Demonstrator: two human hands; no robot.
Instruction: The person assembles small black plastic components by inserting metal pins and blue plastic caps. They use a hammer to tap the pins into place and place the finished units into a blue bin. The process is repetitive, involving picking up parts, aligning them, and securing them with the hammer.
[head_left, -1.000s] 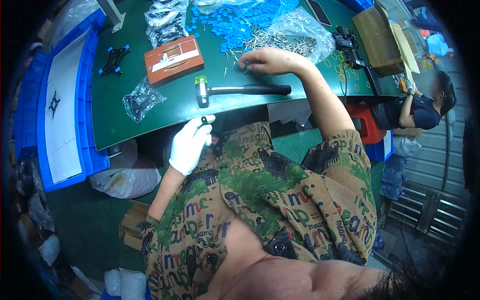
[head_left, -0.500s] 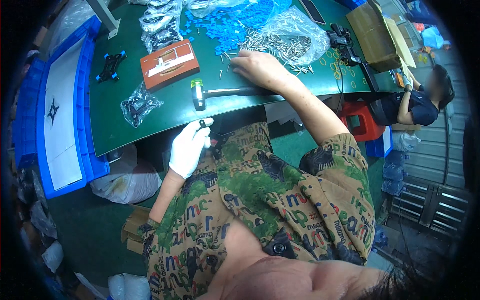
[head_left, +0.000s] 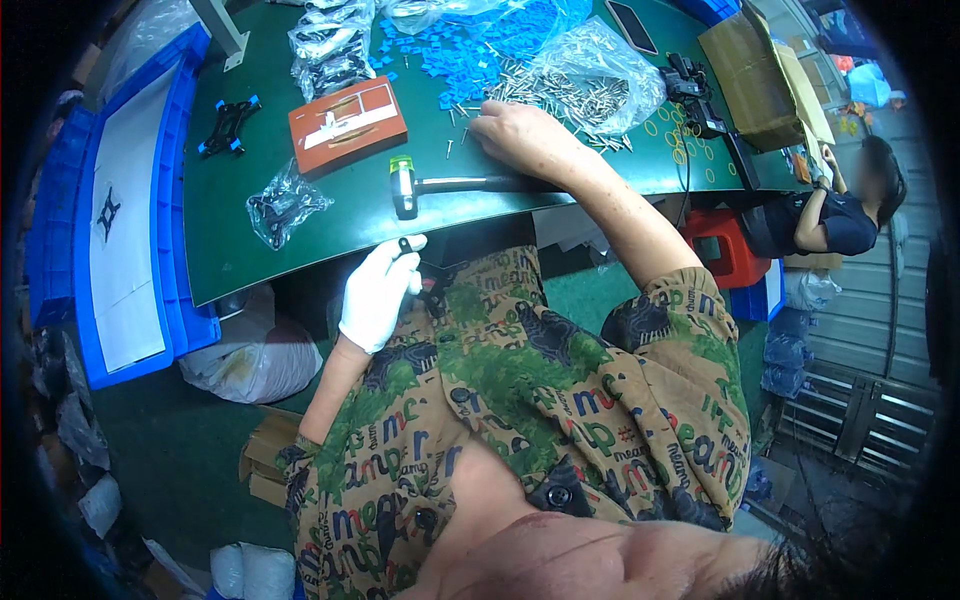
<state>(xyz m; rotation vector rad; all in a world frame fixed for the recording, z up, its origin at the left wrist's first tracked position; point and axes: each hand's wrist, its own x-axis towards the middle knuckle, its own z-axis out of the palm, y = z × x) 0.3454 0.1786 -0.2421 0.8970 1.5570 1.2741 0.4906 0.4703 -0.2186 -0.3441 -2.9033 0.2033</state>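
My left hand, in a white glove, is just off the table's front edge. Its thumb and fingers close around a small black part, most of which the glove hides. At the near edge of a heap of silver screws is my bare right hand. Its fingers bend down to the table and are drawn together; what lies between them is hidden. Below that hand rests a hammer with a green-tipped head and a black handle. Beside the hammer sits a reddish-brown block with slots and a white piece on top.
Blue small pieces lie scattered behind the screws. A bagged black part and a black four-armed bracket are at left, near a blue tray. Rubber bands, an open carton and a co-worker are at right.
The view has shifted slightly, so the table's things appear a little farther right. Both hands keep nearly the same places and poses.
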